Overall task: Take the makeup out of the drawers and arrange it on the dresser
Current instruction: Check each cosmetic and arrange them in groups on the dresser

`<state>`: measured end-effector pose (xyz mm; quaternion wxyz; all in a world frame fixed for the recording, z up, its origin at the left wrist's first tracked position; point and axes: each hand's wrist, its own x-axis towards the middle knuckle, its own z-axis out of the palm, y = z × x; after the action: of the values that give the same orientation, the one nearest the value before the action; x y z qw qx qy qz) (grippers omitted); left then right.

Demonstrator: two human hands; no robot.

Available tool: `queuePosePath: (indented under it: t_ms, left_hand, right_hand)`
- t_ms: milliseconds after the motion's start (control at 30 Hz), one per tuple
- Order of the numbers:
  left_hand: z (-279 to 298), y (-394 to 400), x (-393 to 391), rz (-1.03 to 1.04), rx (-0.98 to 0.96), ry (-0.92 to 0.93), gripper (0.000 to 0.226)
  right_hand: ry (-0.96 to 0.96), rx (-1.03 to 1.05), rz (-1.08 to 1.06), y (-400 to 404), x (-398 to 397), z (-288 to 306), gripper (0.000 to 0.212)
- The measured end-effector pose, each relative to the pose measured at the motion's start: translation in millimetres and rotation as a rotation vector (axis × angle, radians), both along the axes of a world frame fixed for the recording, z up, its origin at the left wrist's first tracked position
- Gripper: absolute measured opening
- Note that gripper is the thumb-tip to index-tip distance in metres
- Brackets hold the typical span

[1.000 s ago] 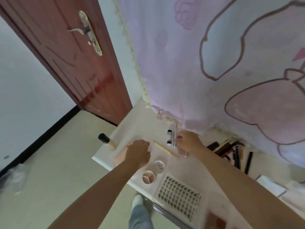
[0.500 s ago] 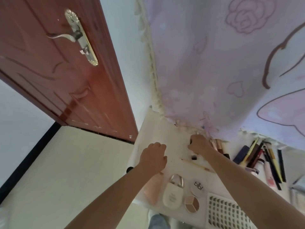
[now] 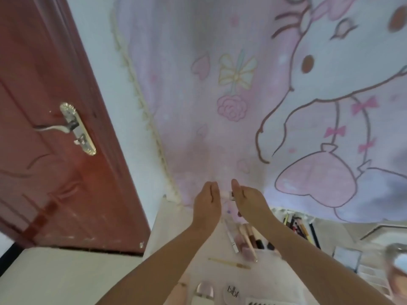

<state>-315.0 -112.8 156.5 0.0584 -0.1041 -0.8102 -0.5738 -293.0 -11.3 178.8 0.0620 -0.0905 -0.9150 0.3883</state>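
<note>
My left hand [image 3: 207, 201] and my right hand [image 3: 248, 200] are raised side by side at the back of the white dresser [image 3: 167, 230], thumbs up and fingers curled away from view. A small white tube with a dark end [image 3: 229, 194] spans the gap between them, and both hands seem to pinch it. Below my right wrist lie several makeup sticks and tubes [image 3: 243, 238] and a thin yellow brush [image 3: 229, 263]. At the front edge sit a pink cushion compact [image 3: 203, 291] and a round white compact [image 3: 232, 292].
A pink cartoon cloth [image 3: 242, 106] hangs directly behind my hands. More pencils and sticks [image 3: 301, 227] lie at the right, with a small box [image 3: 348, 258] beyond them. A red-brown door [image 3: 55, 161] stands to the left, over a pale floor [image 3: 66, 276].
Both hands have lifted off the dresser top and come together near the cloth, now with a small tube between them. The view has tilted upward.
</note>
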Motion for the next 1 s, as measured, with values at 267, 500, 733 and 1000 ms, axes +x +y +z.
queuePosePath:
  t_ms: [267, 500, 733, 1000]
  left_hand:
    - [96.4, 34.3, -24.9, -0.205, 0.049, -0.172, 0.046]
    - [123.5, 23.3, -21.3, -0.352, 0.252, -0.422, 0.038]
    - [143.7, -18.4, -29.5, -0.485, -0.033, -0.211, 0.022]
    - [151.5, -33.8, -34.2, -0.358, -0.147, -0.056, 0.015]
  right_hand:
    - [0.608, 0.278, -0.011, 36.1, -4.5, 88.6, 0.048]
    - [0.579, 0.076, 0.102, 52.3, -12.3, 108.5, 0.035]
    - [0.292, -0.36, 0.367, 55.2, -16.9, 130.2, 0.023]
    - [0.196, -0.187, 0.307, 42.0, -21.5, 140.0, 0.026]
